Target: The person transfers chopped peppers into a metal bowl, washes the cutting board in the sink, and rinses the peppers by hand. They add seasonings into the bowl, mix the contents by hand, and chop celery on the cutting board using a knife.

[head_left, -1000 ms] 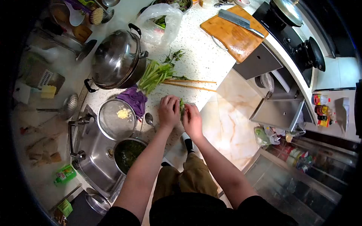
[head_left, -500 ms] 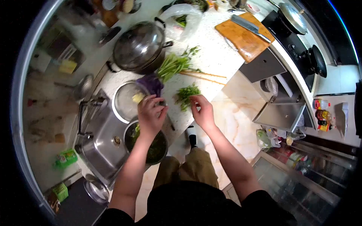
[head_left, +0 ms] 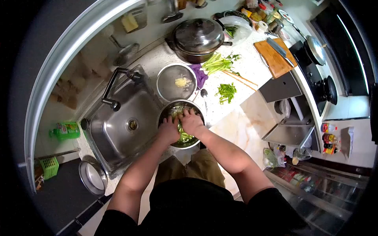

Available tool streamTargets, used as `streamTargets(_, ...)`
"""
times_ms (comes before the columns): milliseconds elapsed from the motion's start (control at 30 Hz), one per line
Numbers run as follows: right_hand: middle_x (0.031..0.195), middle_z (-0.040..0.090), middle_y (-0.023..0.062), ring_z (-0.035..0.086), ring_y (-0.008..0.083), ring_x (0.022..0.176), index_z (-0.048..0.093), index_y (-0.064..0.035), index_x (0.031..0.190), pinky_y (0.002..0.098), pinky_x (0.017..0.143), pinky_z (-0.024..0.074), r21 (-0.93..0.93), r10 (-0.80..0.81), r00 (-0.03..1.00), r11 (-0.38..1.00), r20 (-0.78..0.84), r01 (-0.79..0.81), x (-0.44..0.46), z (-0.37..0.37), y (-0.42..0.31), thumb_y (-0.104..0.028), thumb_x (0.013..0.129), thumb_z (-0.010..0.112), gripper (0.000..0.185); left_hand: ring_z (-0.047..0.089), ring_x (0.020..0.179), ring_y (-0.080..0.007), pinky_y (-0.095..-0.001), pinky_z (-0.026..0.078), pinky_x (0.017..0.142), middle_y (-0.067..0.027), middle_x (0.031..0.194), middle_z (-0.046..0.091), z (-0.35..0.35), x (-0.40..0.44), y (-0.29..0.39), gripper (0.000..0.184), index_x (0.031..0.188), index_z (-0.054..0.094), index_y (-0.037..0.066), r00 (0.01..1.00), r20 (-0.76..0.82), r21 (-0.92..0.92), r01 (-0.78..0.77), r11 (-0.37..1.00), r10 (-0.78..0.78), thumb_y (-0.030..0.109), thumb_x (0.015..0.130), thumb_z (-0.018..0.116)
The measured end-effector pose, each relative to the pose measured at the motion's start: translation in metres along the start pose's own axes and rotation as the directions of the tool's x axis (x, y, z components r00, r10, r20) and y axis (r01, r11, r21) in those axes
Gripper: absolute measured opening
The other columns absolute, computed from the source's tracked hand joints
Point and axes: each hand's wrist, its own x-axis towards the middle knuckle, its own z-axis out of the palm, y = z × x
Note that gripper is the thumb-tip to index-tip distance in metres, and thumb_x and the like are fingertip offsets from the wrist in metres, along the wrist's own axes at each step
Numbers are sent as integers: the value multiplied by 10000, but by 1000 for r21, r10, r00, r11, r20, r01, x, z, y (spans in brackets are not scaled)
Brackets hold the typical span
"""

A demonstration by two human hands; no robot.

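Both hands reach into a steel bowl (head_left: 200, 114) of water and green leafy vegetables (head_left: 184, 135) at the counter's edge beside the sink. My left hand (head_left: 169, 129) dips in at the bowl's left side, fingers apart and tips among the wet greens. My right hand (head_left: 192, 122) is close beside it, its fingers spread and pointing down into the water. Whatever lies under the fingertips is hidden. Just behind the bowl sits a round steel pan (head_left: 167, 80) with chopped pale bits, probably garlic (head_left: 182, 82), in it.
A faucet (head_left: 112, 90) hangs over the sink (head_left: 118, 145) at left. On the counter are a lidded pot (head_left: 197, 37), green stalks (head_left: 216, 64), picked leaves (head_left: 226, 93), chopsticks (head_left: 242, 80), a purple cloth (head_left: 200, 75) and a spoon (head_left: 204, 93). A knife (head_left: 280, 50) rests on a cutting board (head_left: 271, 63).
Both hands have come down from above the counter into the bowl of greens. The view has shifted, so the sink and the bowl show more fully.
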Motion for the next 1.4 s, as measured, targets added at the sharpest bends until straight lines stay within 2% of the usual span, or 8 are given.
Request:
streamTargets(300, 1346, 593, 275, 642, 398, 1169, 661, -42, 1259, 399, 1023, 495, 342, 94, 974, 926, 205, -161, 26, 47, 8, -240, 915, 496, 430, 633, 1178, -359, -437, 505, 995, -296, 1352, 575, 37, 57, -26, 617, 1421, 456, -70, 918, 387, -207, 174, 963, -83, 227, 890, 555)
streamTargets(367, 1269, 654, 226, 681, 374, 1076, 644, -42, 1263, 452, 892, 572, 562, 242, 917, 732, 316, -387, 18, 41, -6, -260, 930, 519, 418, 693, 960, -354, -485, 564, 821, -195, 1093, 690, 3, 46, -19, 508, 1278, 551, -32, 836, 543, -545, 421, 725, -77, 326, 921, 503)
streamTargets(433, 1154, 684, 163, 696, 317, 974, 646, -53, 1239, 461, 701, 616, 910, 302, 874, 46, 380, -411, 9, 52, -22, -249, 957, 522, 365, 692, 912, -287, -466, 570, 728, -158, 1128, 674, 23, 43, -14, 558, 1304, 550, 14, 882, 454, -681, 433, 591, -124, 461, 1000, 414)
streamTargets(500, 1115, 672, 145, 688, 278, 928, 640, -57, 1221, 403, 603, 613, 922, 269, 882, -102, 387, -374, 6, 54, -37, -243, 968, 523, 335, 685, 893, -299, -467, 560, 713, -157, 1163, 658, 73, 63, -23, 634, 1304, 548, 22, 871, 471, -879, 476, 1, -141, 562, 1033, 359)
streamTargets(633, 1240, 609, 331, 604, 505, 1092, 548, 52, 1268, 504, 966, 493, 800, 280, 954, 594, -110, -82, 2, 47, -58, -175, 904, 532, 430, 679, 852, -293, -432, 560, 777, -173, 1150, 656, 99, 70, -31, 655, 1353, 532, 19, 823, 475, -873, 396, -284, -311, 570, 1045, 358)
streamTargets(867, 1273, 585, 325, 539, 461, 1248, 524, 31, 1362, 471, 1057, 450, 374, -27, 877, 898, -479, 232, -62, 21, -82, -54, 883, 582, 490, 628, 751, -257, -396, 545, 741, -110, 828, 649, 41, 22, -15, 300, 1033, 613, 98, 946, 319, -535, 222, -815, 48, 358, 1008, 466)
streamTargets(1300, 1305, 603, 165, 555, 372, 1226, 632, -37, 1246, 464, 1034, 460, 444, 72, 655, 790, -752, 422, -16, 17, -40, -192, 923, 629, 359, 569, 1217, -251, -458, 479, 1027, -93, 1318, 589, 77, 32, -20, 405, 1304, 573, 119, 993, 117, -595, 70, -801, 0, 382, 1024, 444)
streamTargets(1400, 1217, 650, 138, 589, 349, 1179, 659, -26, 1170, 435, 1010, 481, 452, 93, 652, 793, -753, 409, -13, 9, -41, -122, 901, 632, 287, 592, 1188, -225, -396, 485, 1007, -53, 1276, 615, 24, 28, -9, 382, 1236, 600, 150, 901, 432, -595, 267, -758, -22, 394, 1037, 384)
